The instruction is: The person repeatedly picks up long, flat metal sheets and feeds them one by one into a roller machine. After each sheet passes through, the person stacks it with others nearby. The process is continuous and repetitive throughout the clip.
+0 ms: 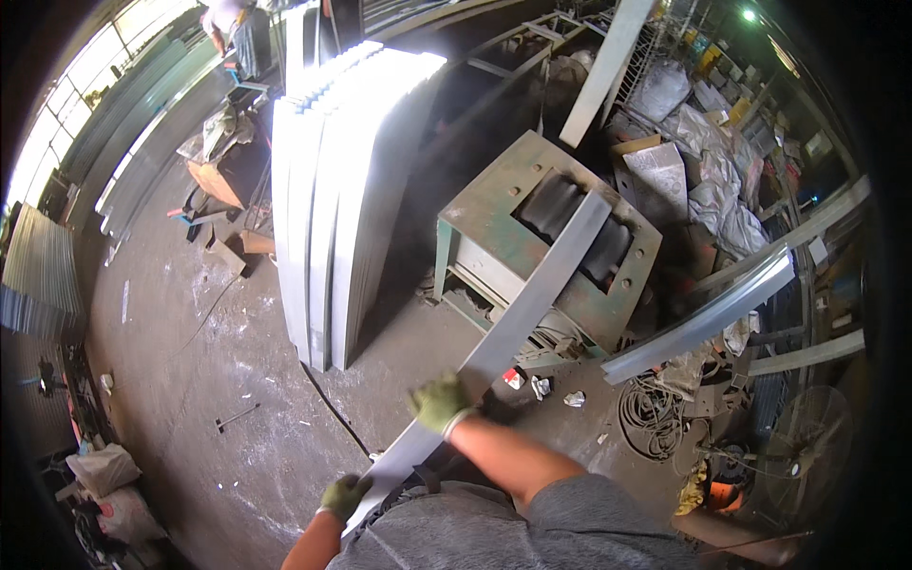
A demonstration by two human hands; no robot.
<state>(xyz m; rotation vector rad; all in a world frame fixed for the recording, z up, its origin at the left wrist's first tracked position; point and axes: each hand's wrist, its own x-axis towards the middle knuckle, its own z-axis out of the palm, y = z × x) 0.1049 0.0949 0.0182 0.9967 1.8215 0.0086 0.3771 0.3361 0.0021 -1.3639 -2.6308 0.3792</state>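
Observation:
A long, flat, grey metal bar (503, 337) slants from my waist up to the dark rollers (553, 204) set in the top of a worn green machine (494, 209). Its far end lies over the roller opening. My left hand (347, 496), in a green glove, is closed on the bar's near end, at its left edge. Farther up, my right hand (444, 404), gloved the same way, lies across the bar with its fingers bent over the edge, slightly blurred. The underside of the bar is hidden.
A tall stack of bright metal profiles (332, 190) stands left of the machine. At right, another metal profile (703, 318) juts out near coiled cable (651, 418) and a fan (812, 446). A black cable (332, 410) crosses the floor. Another person (249, 43) stands far left.

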